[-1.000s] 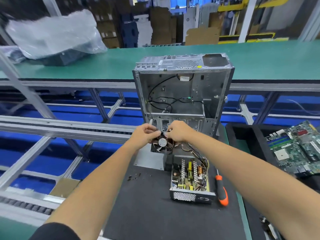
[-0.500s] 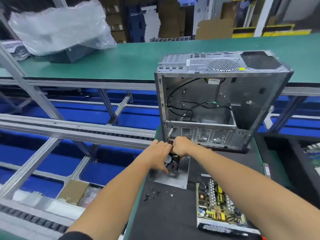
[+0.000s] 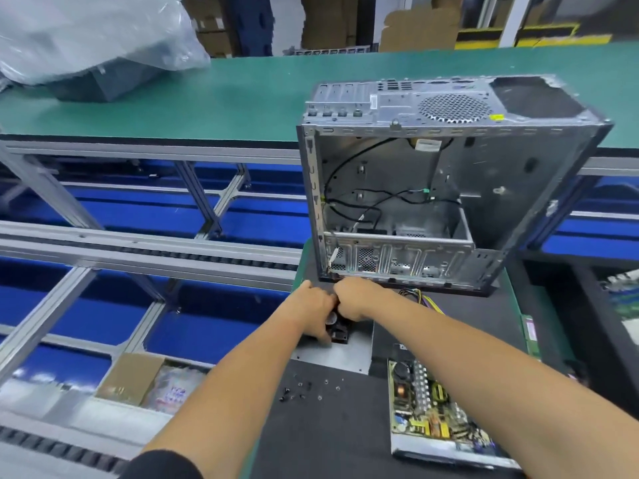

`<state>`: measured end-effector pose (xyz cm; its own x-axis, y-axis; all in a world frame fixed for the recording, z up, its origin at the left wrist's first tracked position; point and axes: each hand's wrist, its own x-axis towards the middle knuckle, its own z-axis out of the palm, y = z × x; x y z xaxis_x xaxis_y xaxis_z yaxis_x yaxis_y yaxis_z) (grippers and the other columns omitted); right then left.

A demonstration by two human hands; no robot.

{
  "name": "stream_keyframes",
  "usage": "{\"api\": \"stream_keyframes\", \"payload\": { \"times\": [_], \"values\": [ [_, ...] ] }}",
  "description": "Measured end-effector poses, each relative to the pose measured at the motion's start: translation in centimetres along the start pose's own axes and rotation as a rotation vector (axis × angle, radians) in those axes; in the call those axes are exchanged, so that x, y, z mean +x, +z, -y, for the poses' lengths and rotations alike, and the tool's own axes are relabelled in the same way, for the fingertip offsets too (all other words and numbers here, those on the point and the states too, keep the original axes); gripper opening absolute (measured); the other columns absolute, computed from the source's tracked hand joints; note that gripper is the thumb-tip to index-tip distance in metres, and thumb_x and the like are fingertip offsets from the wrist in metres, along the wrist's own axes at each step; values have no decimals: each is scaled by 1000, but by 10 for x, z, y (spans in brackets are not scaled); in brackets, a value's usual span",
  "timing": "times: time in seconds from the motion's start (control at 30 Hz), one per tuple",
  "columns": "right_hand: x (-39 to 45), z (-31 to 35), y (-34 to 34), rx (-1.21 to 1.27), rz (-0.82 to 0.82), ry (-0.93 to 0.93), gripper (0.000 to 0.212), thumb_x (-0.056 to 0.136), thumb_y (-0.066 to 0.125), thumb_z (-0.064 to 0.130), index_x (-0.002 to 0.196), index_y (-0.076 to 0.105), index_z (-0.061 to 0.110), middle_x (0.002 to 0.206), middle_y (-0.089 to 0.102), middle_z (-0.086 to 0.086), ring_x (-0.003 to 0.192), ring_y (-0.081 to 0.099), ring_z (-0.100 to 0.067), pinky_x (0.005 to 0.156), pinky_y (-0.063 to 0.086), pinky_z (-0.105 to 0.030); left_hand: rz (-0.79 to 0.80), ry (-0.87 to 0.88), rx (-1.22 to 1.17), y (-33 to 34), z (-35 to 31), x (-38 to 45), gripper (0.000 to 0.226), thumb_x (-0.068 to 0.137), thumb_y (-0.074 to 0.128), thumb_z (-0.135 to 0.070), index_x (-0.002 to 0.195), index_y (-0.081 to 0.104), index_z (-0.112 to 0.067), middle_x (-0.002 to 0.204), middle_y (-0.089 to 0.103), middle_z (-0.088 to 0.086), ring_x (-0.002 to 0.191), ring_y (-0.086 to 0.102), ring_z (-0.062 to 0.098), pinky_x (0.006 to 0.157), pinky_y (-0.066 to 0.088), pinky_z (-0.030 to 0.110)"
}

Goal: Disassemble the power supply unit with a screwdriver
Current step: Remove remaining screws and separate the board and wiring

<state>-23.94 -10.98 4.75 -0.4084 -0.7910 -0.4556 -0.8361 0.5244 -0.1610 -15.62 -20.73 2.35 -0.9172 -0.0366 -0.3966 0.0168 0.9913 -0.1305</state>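
Fan (image 3: 338, 331) lower now, between both hands (image 3: 337, 307).

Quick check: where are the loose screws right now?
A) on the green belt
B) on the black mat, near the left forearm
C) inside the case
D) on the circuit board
B: the screws lie scattered on the black mat, beside the left forearm.

Factory disassembly line: green bench (image 3: 242, 95), conveyor rails (image 3: 138, 250), stacked cardboard boxes (image 3: 415, 25).
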Motion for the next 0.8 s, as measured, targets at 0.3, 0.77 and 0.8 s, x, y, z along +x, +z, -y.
{"api": "stream_keyframes", "payload": {
  "times": [0.3,0.77,0.8],
  "values": [
    [-50,-38,-22,22,-286,-56,17,83,55,2,99,56,7,108,47,-11,87,52,-28,68,42,-36,-372,46,18,-37,-25,-21,10,87,46,-26,84,47,-17,92,64,7,88,58,30,67,28,36],
    [-170,-99,-2,45,-212,221,20,80,53,14,61,47,9,58,47,-5,65,51,-29,53,42,-27,-420,457,20,-57,-146,-12,29,86,50,-33,95,60,-8,97,58,10,90,53,28,75,45,41],
    [-177,-100,1,59,-159,243,25,79,53,16,56,45,10,53,47,-5,61,51,-28,50,39,-26,-414,447,13,-56,-149,-10,33,86,51,-37,102,59,-9,104,57,8,95,51,27,79,44,40]
  ]
}}
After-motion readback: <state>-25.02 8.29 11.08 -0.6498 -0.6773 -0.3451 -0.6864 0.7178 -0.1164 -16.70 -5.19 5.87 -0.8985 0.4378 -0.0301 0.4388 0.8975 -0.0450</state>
